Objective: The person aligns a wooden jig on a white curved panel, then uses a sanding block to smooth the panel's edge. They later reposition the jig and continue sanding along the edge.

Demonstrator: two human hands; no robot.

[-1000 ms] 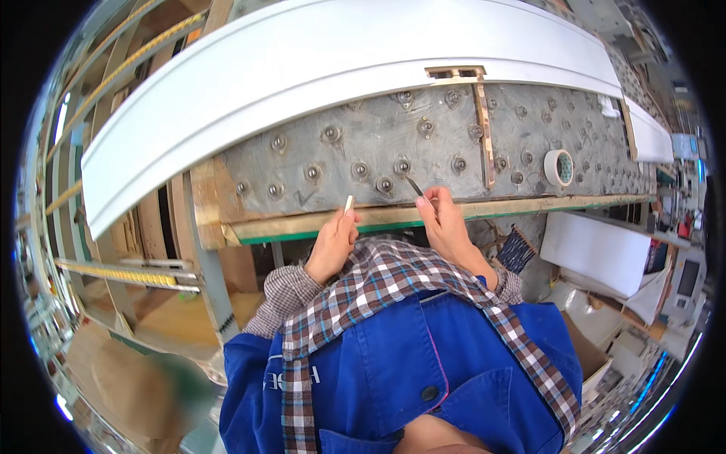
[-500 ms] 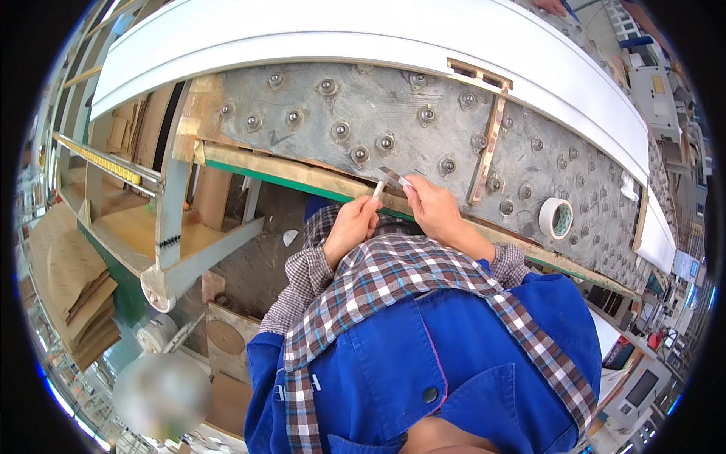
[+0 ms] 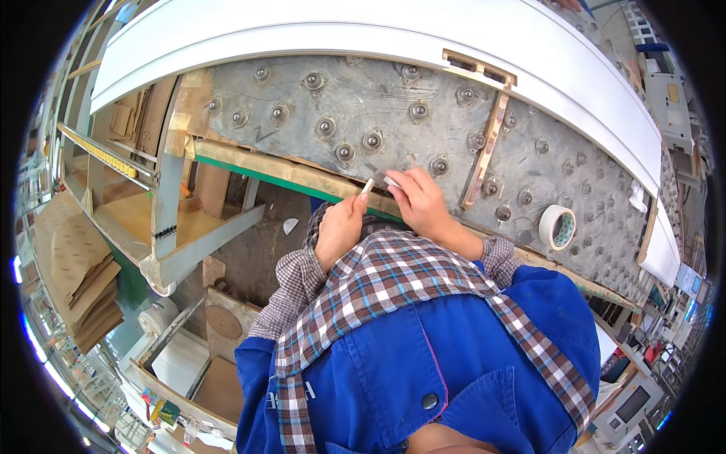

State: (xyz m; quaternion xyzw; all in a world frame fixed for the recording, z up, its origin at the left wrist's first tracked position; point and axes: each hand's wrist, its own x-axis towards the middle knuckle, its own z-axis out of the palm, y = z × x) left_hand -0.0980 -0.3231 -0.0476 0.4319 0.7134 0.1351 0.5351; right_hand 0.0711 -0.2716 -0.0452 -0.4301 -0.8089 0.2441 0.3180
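Close to the bench's front edge, my left hand (image 3: 340,230) is closed round a short, pale stick (image 3: 367,185) whose tip points up; its exact kind is too small to make out. Just right of it, my right hand (image 3: 425,206) grips a small knife (image 3: 390,181) by its light handle. The knife's thin grey blade, slightly blurred, points up and left near the stick's tip. Whether blade and stick touch I cannot tell. Both hands are over the near edge of a metal-topped bench (image 3: 295,155) studded with ball rollers.
A long white panel (image 3: 302,38) spans the bench's far side. A wooden strip (image 3: 485,147) with a slotted template (image 3: 479,68) crosses the top. Right of my hands stands a tape roll (image 3: 557,227). Cardboard sheets (image 3: 72,261) are stacked at left, beside a grey frame (image 3: 204,246).
Both hands have shifted slightly left, still holding the stick and the knife. The knife blade has drawn up and left, alongside the stick's tip.
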